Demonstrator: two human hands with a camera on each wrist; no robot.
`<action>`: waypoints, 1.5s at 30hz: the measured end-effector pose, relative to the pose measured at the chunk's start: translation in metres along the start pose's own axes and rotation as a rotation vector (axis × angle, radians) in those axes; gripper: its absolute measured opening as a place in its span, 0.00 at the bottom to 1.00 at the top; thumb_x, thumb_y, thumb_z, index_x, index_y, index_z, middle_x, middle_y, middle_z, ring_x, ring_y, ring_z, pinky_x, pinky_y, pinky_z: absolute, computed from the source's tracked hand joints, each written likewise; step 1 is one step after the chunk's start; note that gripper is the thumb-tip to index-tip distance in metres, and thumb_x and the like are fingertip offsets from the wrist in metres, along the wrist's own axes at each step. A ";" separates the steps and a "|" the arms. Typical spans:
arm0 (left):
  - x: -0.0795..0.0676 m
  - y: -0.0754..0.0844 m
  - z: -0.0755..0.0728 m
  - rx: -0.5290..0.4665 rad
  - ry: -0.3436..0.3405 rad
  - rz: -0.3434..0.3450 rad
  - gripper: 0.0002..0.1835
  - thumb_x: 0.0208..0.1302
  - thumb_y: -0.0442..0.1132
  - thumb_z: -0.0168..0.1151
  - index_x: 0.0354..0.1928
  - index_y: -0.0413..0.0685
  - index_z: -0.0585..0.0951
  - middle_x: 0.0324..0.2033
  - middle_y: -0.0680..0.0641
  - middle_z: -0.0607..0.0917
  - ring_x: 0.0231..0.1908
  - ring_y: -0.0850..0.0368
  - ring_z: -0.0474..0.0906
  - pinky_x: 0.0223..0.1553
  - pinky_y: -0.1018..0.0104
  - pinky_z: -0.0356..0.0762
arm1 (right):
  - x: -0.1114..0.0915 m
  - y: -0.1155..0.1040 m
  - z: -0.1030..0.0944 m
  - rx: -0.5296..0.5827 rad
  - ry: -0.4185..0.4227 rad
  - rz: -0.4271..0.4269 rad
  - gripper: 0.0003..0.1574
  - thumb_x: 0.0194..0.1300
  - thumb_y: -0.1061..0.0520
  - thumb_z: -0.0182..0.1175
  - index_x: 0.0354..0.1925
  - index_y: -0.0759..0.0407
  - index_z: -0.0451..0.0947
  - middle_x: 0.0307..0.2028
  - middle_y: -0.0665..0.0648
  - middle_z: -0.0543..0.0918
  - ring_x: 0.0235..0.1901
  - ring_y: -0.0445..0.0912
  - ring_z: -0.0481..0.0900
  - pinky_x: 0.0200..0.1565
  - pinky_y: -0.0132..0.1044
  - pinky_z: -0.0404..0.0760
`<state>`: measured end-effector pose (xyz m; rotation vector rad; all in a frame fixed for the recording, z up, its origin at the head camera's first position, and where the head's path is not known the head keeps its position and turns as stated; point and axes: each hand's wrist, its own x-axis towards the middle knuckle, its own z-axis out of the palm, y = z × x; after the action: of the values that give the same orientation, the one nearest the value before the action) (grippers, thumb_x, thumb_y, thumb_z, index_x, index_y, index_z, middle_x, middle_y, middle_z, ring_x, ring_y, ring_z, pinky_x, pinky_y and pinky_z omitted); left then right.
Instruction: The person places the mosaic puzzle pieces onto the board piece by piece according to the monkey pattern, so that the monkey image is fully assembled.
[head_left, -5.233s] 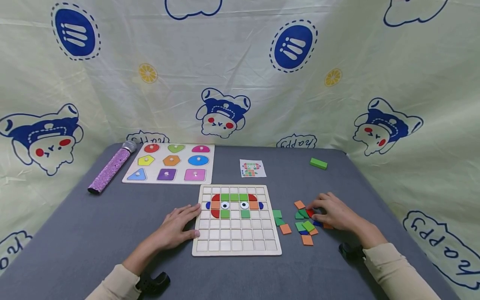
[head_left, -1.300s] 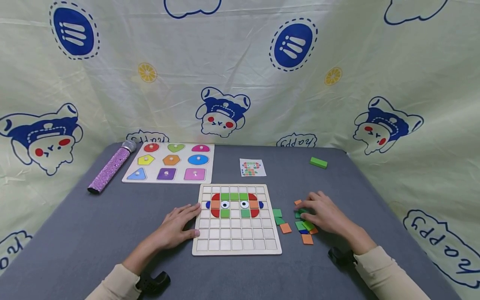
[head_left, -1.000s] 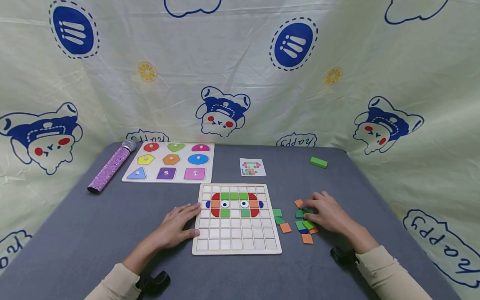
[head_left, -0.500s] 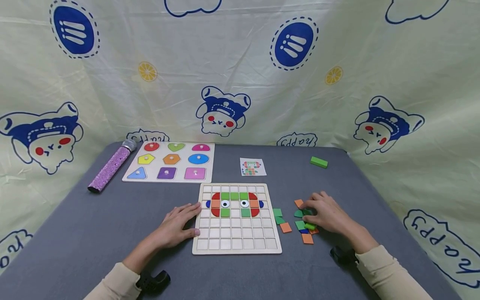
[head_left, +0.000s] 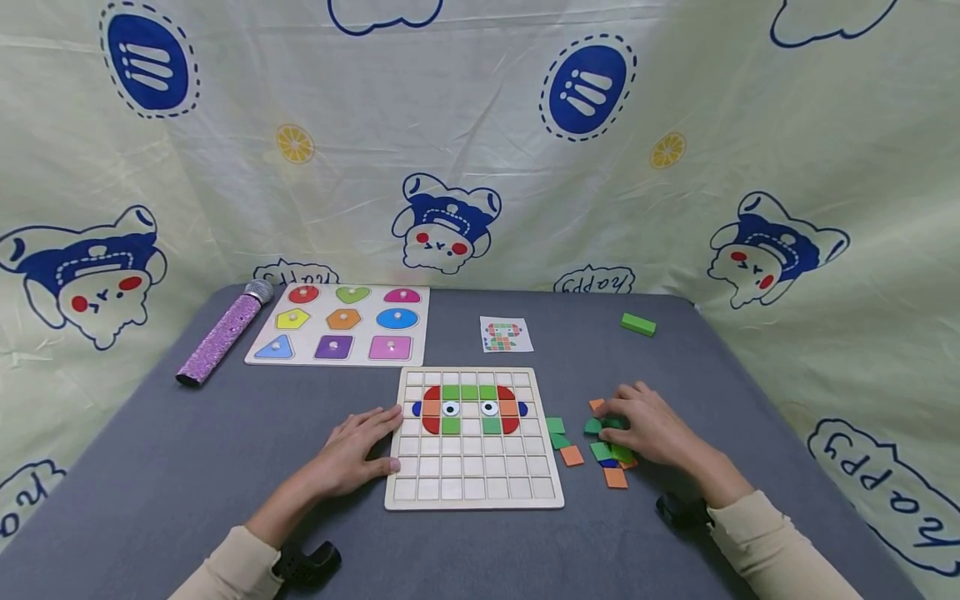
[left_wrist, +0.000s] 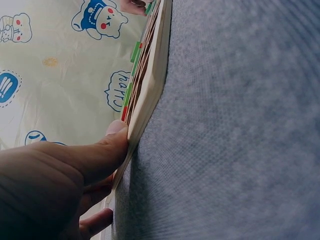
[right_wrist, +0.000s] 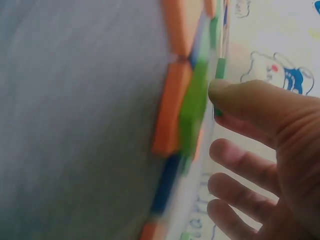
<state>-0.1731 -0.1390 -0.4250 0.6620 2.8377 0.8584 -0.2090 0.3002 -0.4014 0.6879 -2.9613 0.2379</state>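
My left hand (head_left: 356,454) rests at the left edge of a white wooden grid board (head_left: 468,496), its fingers extended and the thumb along the rim. On the board, red, green, orange and blue tiles with two eye discs (head_left: 489,408) form a face-like pattern. To the right, my right hand (head_left: 648,425) is bent over a loose pile of tiles. In the right wrist view its thumb and index finger pinch a green tile (right_wrist: 218,111), partly hidden by the thumb. Beneath lie a light green tile (head_left: 621,453), an orange tile (head_left: 616,478) and a blue tile (head_left: 608,463).
A small picture card (head_left: 506,335) lies behind the board. A shape puzzle board (head_left: 300,354) and a glittery purple microphone (head_left: 225,333) are at the back left. One green block (head_left: 638,325) sits at the back right. More green tiles (head_left: 554,426) lie against the board's right side.
A red piece from the pile now sits at the lower right of the face pattern. My right hand has shifted slightly left over the pile, moving green tiles; my left hand stays put.
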 end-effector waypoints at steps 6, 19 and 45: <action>-0.001 0.001 -0.001 -0.002 -0.001 -0.008 0.36 0.61 0.47 0.63 0.68 0.43 0.64 0.70 0.44 0.63 0.70 0.39 0.54 0.64 0.32 0.47 | 0.007 -0.026 -0.001 0.049 0.019 -0.044 0.14 0.54 0.51 0.68 0.41 0.50 0.84 0.36 0.49 0.77 0.38 0.42 0.65 0.38 0.37 0.63; -0.001 0.002 -0.001 -0.006 -0.004 -0.009 0.36 0.61 0.48 0.62 0.68 0.43 0.64 0.70 0.44 0.63 0.70 0.39 0.54 0.63 0.31 0.48 | 0.029 -0.109 0.014 0.054 0.080 -0.212 0.13 0.52 0.48 0.70 0.39 0.46 0.84 0.34 0.47 0.78 0.35 0.39 0.65 0.37 0.33 0.64; -0.001 0.003 0.000 0.008 0.011 -0.003 0.35 0.61 0.47 0.63 0.68 0.42 0.65 0.70 0.43 0.64 0.70 0.39 0.56 0.62 0.32 0.50 | 0.077 -0.195 0.038 0.009 0.035 -0.204 0.10 0.54 0.49 0.67 0.36 0.47 0.86 0.33 0.47 0.82 0.31 0.41 0.66 0.33 0.29 0.64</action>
<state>-0.1707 -0.1370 -0.4238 0.6565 2.8527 0.8535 -0.1936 0.0880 -0.4036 0.9682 -2.8309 0.2450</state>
